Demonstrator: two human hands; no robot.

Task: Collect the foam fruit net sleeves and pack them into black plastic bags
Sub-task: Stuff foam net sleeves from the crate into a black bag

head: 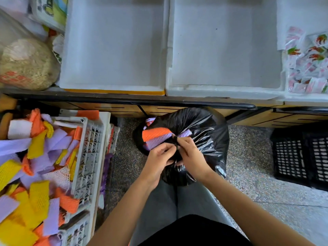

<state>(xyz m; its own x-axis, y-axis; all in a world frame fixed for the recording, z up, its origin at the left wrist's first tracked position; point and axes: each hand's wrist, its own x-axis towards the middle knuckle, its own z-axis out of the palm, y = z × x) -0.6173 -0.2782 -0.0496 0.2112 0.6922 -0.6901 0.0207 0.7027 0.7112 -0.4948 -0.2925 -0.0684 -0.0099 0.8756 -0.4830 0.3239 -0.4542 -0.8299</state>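
Here, a black plastic bag (205, 128) stands stuffed and bulging on the speckled floor (248, 167), just in front of the person's knees and below the edge of a shelf (124, 100). Both hands meet at its gathered mouth. The left hand (158, 158) has its fingers curled in on the bunched black film, and the right hand (190, 154) pinches a thin twisted strand of the same film between thumb and fingers, with the two hands touching each other over the knot area. The bag's mouth is not fully closed on the left side: an orange sleeve (154, 133) and a purple sleeve (157, 142) poke out there, lying one above the other against the plastic. Well to the left, many loose foam net sleeves (37, 167) in yellow, orange, purple and white are heaped in and over a white plastic crate (88, 150) with a lattice wall. On the shelf above sit two white styrofoam boxes (113, 48), side by side and touching, both open at the top. A tan sack (26, 64) rests at the shelf's left end, and chili-printed packets (308, 61) lie at its right end. A black crate (300, 153) stands on the floor to the right of the bag, apart from it.
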